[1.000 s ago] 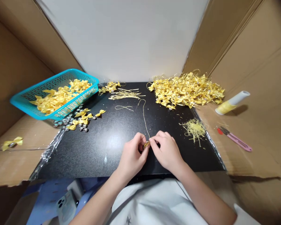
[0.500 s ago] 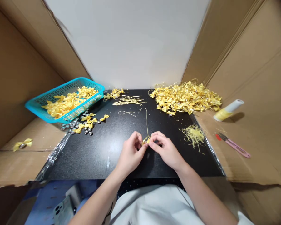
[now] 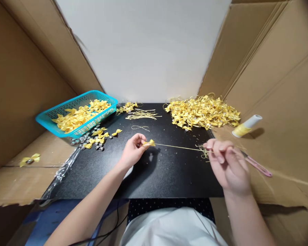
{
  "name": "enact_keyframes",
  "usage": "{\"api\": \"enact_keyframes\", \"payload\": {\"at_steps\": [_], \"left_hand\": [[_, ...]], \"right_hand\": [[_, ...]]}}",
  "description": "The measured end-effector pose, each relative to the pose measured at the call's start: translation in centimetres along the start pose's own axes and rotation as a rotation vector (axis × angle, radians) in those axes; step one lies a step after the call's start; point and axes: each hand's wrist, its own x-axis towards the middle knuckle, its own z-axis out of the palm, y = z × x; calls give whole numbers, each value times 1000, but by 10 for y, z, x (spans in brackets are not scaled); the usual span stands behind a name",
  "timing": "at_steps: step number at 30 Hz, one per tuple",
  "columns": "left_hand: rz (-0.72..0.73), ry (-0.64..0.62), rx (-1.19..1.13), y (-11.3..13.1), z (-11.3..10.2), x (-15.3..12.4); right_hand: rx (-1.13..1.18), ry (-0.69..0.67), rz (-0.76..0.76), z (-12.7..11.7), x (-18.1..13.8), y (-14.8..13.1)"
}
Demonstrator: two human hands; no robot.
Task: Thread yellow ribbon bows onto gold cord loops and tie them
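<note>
Between the thumb and fingers of my left hand a small yellow ribbon bow is pinched above the black tabletop. A thin yellow cord runs from the bow, stretched straight across to the right. My right hand is raised and closed on the cord's far end, over the tangle of cord scraps, which it partly covers. Ahead of my left hand lies a loose looped cord, and behind that a bundle of cut yellow cords.
A turquoise basket of yellow bows stands at the left, with metal bells beside it. At the back right is a heap of corded bows. A cord spool and pink-handled thread snips are on the right cardboard.
My hands have come apart. The right has swung up and right, drawing the cord taut, while the left has shifted slightly left with the bow.
</note>
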Motion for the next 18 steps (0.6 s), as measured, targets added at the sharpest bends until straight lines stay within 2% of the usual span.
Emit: {"api": "enact_keyframes", "payload": {"at_steps": [6, 10, 12, 14, 18], "left_hand": [[1, 12, -65, -1, 1, 7], [-72, 12, -268, 4, 3, 13], [-126, 8, -399, 9, 4, 14], [-162, -12, -535, 16, 5, 13], [-152, -135, -667, 31, 6, 4]], "right_hand": [[72, 95, -87, -13, 6, -20], [190, 80, -29, -22, -5, -23], [239, 86, 109, -25, -17, -18], [262, 93, 331, -30, -29, -9], [232, 41, 723, -41, -42, 11]]}}
